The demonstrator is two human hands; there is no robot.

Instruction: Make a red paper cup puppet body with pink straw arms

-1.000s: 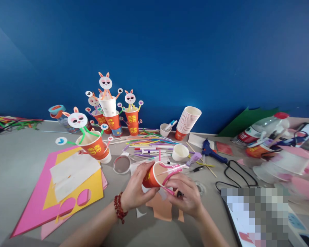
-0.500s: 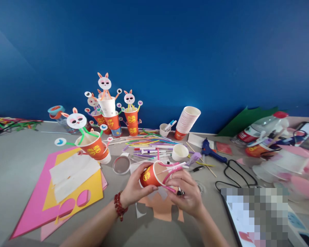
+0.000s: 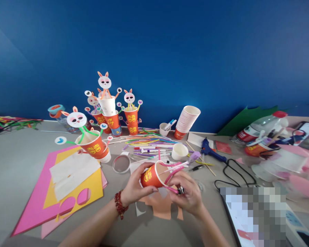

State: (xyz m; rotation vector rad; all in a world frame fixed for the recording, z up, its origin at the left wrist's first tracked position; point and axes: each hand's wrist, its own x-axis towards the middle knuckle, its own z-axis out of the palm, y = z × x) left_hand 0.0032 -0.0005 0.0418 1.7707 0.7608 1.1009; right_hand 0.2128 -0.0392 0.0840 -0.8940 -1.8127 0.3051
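Observation:
My left hand (image 3: 134, 185) wraps round a red paper cup (image 3: 149, 176) with yellow lettering, tilted so that its mouth faces right. Pink pipe cleaners (image 3: 173, 172) stick out of the mouth, along with a pale thin straw or stick. At the rim, my right hand (image 3: 188, 192) closes its fingers on a pink pipe cleaner; the fingertips are partly hidden. A small black thing shows beside those fingers, too small to name. Under both hands lie cut peach paper scraps (image 3: 162, 207).
Rabbit-faced cup figures (image 3: 76, 120) stand at the left, near pink and yellow paper sheets (image 3: 92, 192). Behind the hands lie markers and pipe cleaners (image 3: 144, 140), a white cup (image 3: 180, 152) and a cup stack (image 3: 187, 119). A blue glue gun (image 3: 208, 150) and a phone-like device (image 3: 237, 212) are rightward.
The hands and cup stay almost in place. The pink pipe cleaner in my right hand has shifted slightly to the right and looks a little more bent outward.

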